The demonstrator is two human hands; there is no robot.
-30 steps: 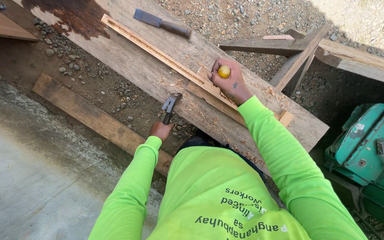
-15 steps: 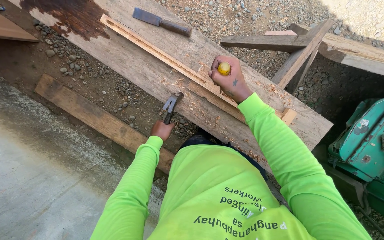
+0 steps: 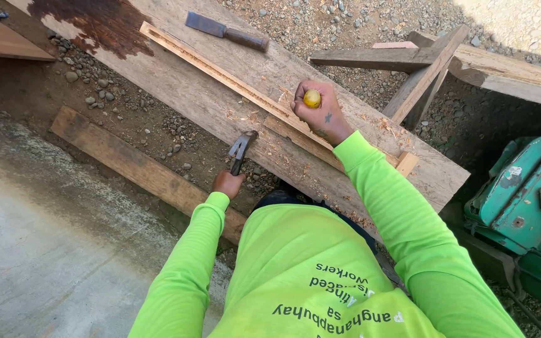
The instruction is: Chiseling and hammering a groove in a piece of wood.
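My right hand (image 3: 320,116) is closed around a yellow-handled chisel (image 3: 312,98), held upright on a thin wooden strip (image 3: 220,74). The strip lies lengthwise on a wide, weathered plank (image 3: 201,106), with wood shavings around the chisel. My left hand (image 3: 228,184) grips a claw hammer (image 3: 242,149) by its handle. Its head hangs over the near edge of the plank, a short way left of the chisel. Both arms are in bright green sleeves.
A broad blade with a wooden handle (image 3: 225,31) lies at the plank's far end beside a dark wet stain (image 3: 95,22). A board (image 3: 133,166) lies on gravel below. A concrete slab (image 3: 32,250) is at the left, a wooden trestle (image 3: 427,66) at the upper right, a green machine (image 3: 521,194) at the right.
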